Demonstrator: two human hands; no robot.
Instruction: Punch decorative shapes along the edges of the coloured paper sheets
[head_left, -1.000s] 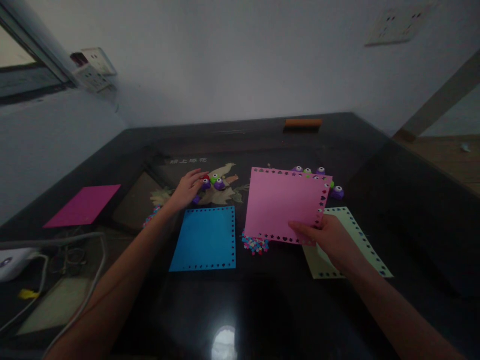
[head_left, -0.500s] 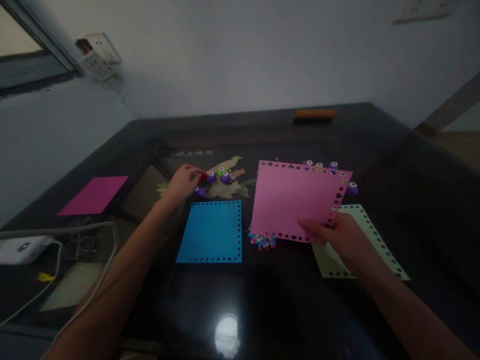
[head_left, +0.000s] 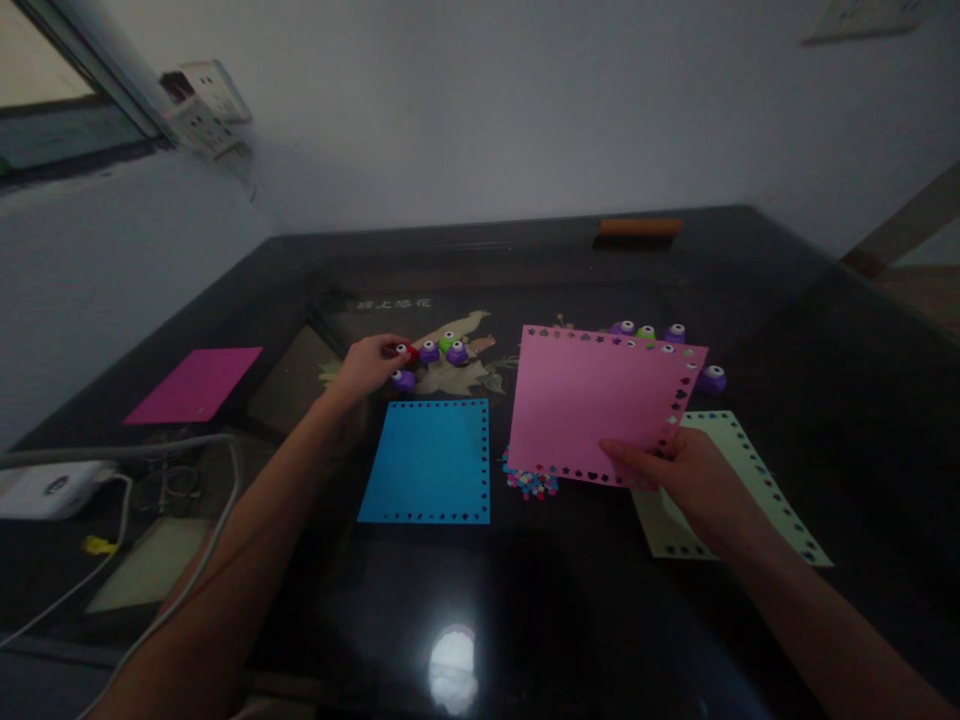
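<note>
My left hand (head_left: pixel 366 365) reaches to the small craft punches at the middle left, its fingers closed on a red craft punch (head_left: pixel 409 352). Purple punches (head_left: pixel 429 351) and a green one (head_left: pixel 448 341) sit right beside it on the table. In my right hand (head_left: pixel 694 480) is a pink sheet of paper (head_left: pixel 592 400), pinched at its lower right corner and held above the table. Small shaped holes run along its top, right and bottom edges. Below my left hand lies a blue sheet (head_left: pixel 427 460) with holes along three edges. A pale green punched sheet (head_left: pixel 757 480) is partly hidden under my right hand.
Paper confetti (head_left: pixel 531 485) lies in a pile by the pink sheet's lower left. More punches (head_left: pixel 711 378) stand behind that sheet. A magenta sheet (head_left: pixel 196 385), a white device (head_left: pixel 52 488) and its cable are at left. An orange-brown bar (head_left: pixel 640 228) lies at the back.
The view has shifted slightly, moving everything a little to the right. My left fingers stay at the red craft punch, whose eye now shows. The pink sheet stays in my right hand.
</note>
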